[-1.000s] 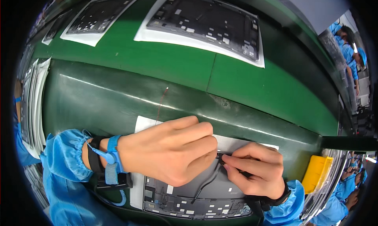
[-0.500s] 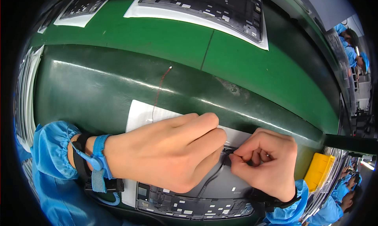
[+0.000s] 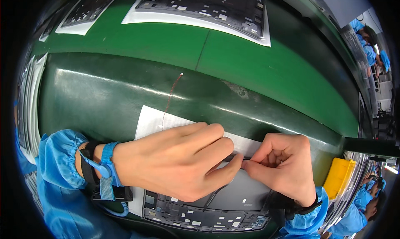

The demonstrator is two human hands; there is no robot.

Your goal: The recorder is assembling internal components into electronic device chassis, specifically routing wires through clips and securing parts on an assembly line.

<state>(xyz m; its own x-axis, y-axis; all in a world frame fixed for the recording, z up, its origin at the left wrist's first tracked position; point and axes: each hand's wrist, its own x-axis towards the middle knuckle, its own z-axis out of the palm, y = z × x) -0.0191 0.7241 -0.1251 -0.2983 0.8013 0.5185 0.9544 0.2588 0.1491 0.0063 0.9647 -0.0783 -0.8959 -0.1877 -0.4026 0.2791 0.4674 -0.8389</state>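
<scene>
Below my hands lies a dark grey laptop casing (image 3: 246,185) with several white patches and a black cable (image 3: 214,195) running across it. It rests on a white foam sheet (image 3: 149,118). My left hand (image 3: 179,162) covers the casing's upper left, fingers curled in and fingertips mostly hidden. At the casing's far edge, my right hand (image 3: 285,166) pinches with thumb and forefinger, close against the left fingertips. What either hand holds is hidden. A thin dark red wire (image 3: 171,95) with a small white end extends beyond the sheet.
On the green belt (image 3: 166,43) beyond, another casing (image 3: 204,7) lies on white foam, with more (image 3: 85,10) at far left. Stacked sheets (image 3: 31,105) stand left. A yellow bin (image 3: 339,178) is at right, near co-workers in blue (image 3: 360,201).
The casings on the far belt have shifted left. My left forefinger has stretched toward the right, and my right fingertips now meet it closely at the casing's far edge.
</scene>
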